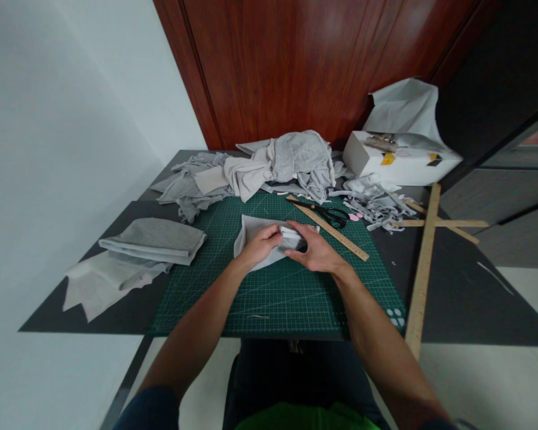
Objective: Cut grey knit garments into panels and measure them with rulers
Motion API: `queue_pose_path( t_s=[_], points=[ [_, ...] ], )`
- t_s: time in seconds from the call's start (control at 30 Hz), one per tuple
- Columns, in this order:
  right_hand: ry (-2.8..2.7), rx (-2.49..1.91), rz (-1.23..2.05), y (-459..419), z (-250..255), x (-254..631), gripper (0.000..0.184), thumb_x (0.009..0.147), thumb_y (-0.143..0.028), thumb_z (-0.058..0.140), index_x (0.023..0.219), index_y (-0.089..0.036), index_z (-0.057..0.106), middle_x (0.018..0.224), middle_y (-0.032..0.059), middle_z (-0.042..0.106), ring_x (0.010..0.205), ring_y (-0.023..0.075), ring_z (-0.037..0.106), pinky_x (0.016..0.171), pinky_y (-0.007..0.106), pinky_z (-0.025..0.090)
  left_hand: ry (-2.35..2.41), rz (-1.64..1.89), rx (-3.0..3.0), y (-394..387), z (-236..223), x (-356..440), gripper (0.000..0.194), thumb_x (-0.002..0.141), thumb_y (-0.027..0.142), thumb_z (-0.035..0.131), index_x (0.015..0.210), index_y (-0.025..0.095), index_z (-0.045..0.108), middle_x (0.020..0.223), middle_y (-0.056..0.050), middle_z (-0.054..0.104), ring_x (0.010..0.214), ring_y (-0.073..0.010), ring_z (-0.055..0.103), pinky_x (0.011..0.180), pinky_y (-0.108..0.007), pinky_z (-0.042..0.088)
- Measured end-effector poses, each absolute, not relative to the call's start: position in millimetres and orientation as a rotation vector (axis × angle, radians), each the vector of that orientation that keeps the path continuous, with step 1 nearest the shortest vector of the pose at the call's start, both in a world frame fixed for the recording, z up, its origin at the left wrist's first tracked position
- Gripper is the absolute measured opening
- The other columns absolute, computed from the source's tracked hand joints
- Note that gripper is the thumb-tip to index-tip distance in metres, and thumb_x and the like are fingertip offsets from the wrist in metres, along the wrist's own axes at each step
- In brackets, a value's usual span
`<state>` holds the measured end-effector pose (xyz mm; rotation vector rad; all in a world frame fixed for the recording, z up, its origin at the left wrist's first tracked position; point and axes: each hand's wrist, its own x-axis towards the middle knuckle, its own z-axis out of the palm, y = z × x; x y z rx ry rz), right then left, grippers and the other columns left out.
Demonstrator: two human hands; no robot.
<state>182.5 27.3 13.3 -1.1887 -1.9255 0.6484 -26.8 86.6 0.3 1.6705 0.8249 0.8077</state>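
Observation:
A small piece of light grey cloth [251,230] lies partly folded on the green cutting mat [278,292]. My left hand [262,243] rests on it with fingers curled, pinching a folded edge. My right hand [314,248] presses on the cloth's right side, thumb and fingers closed on the fold. Both hands meet over the white folded layers at the cloth's middle.
A wooden ruler [329,229] and black scissors [329,213] lie just beyond my right hand. A heap of grey cloth [273,164] fills the back, folded pieces [155,239] lie left, a white box [399,158] back right, long wooden rulers [424,269] right.

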Motion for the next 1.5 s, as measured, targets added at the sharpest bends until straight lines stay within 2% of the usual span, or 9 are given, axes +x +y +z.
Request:
queue_pose_path(
  t_s=[0.13, 0.23, 0.47, 0.6, 0.77, 0.93, 1.07, 1.27, 1.5],
  points=[
    [-1.744, -1.286, 0.813, 31, 8, 174, 0.046, 0.085, -0.050, 0.078, 0.121, -0.021, 0.071, 0.092, 0.0033, 0.072, 0.080, 0.0194, 0.064, 0.075, 0.033, 0.053, 0.855, 0.763, 1.799, 87, 9, -36, 0.008, 0.088, 0.022, 0.062, 0.093, 0.019, 0.067, 0.089, -0.001, 0.070, 0.087, -0.0188, 0.064, 0.083, -0.031, 0.052],
    [-1.619, -1.239, 0.885, 34, 6, 175, 0.036, 0.089, -0.053, 0.072, 0.107, -0.022, 0.072, 0.083, 0.0008, 0.066, 0.070, 0.0166, 0.058, 0.064, 0.029, 0.047, 0.873, 0.760, 1.885, 84, 11, -39, 0.012, 0.087, 0.018, 0.060, 0.097, 0.020, 0.067, 0.089, -0.001, 0.069, 0.086, -0.0180, 0.064, 0.080, -0.030, 0.052],
    [-1.643, -1.230, 0.731, 38, 2, 172, 0.022, 0.095, -0.042, 0.061, 0.097, -0.021, 0.071, 0.091, 0.0044, 0.065, 0.083, 0.0189, 0.061, 0.079, 0.032, 0.051, 0.870, 0.715, 1.842, 79, 11, -33, 0.018, 0.070, 0.012, 0.063, 0.086, 0.019, 0.060, 0.076, 0.005, 0.057, 0.070, -0.0132, 0.054, 0.062, -0.023, 0.042],
    [-1.685, -1.209, 0.729, 36, 0, 168, 0.023, 0.097, -0.039, 0.059, 0.101, -0.020, 0.071, 0.094, 0.0051, 0.065, 0.086, 0.0187, 0.061, 0.081, 0.032, 0.052, 1.023, 0.893, 1.757, 77, 10, -28, 0.008, 0.077, 0.019, 0.065, 0.081, 0.020, 0.058, 0.074, 0.005, 0.057, 0.071, -0.0139, 0.054, 0.064, -0.024, 0.042],
    [-1.757, -1.210, 0.976, 30, 4, 164, 0.060, 0.082, -0.042, 0.082, 0.136, -0.021, 0.065, 0.113, 0.0053, 0.072, 0.091, 0.0184, 0.064, 0.082, 0.031, 0.053, 0.881, 0.904, 1.705, 71, 11, -21, 0.003, 0.082, 0.021, 0.062, 0.081, 0.019, 0.062, 0.077, 0.002, 0.064, 0.074, -0.0146, 0.060, 0.070, -0.026, 0.045],
    [-1.771, -1.177, 1.168, 28, 12, 168, 0.035, 0.084, -0.049, 0.079, 0.100, -0.018, 0.080, 0.081, -0.0022, 0.069, 0.073, 0.0148, 0.057, 0.067, 0.026, 0.043, 0.845, 0.928, 1.738, 62, 11, -15, 0.011, 0.091, 0.030, 0.063, 0.090, 0.019, 0.065, 0.080, 0.000, 0.066, 0.076, -0.0155, 0.062, 0.069, -0.025, 0.047],
    [-1.627, -1.207, 1.256, 28, 16, 174, 0.045, 0.081, -0.061, 0.079, 0.075, -0.017, 0.077, 0.060, -0.0051, 0.054, 0.057, 0.0096, 0.041, 0.053, 0.023, 0.026, 0.905, 0.979, 1.788, 62, 9, -13, 0.018, 0.096, 0.035, 0.060, 0.095, 0.019, 0.068, 0.080, 0.000, 0.065, 0.074, -0.0145, 0.060, 0.068, -0.025, 0.047],
    [-1.283, -1.113, 1.332, 30, 16, 172, 0.049, 0.071, -0.064, 0.088, 0.090, -0.019, 0.081, 0.074, -0.0006, 0.070, 0.062, 0.0120, 0.054, 0.057, 0.024, 0.039, 0.942, 0.938, 1.640, 64, 9, -16, 0.032, 0.091, 0.046, 0.072, 0.110, 0.020, 0.068, 0.073, 0.002, 0.065, 0.062, -0.0127, 0.056, 0.056, -0.023, 0.039],
    [-1.177, -1.120, 1.266, 34, 10, 169, 0.050, 0.063, -0.060, 0.093, 0.089, -0.020, 0.076, 0.078, 0.0001, 0.072, 0.065, 0.0131, 0.057, 0.059, 0.025, 0.042, 1.033, 0.986, 1.837, 65, 12, -19, 0.048, 0.093, 0.049, 0.067, 0.060, 0.020, 0.047, 0.057, 0.005, 0.042, 0.056, -0.0100, 0.040, 0.053, -0.025, 0.027]
  ],
)
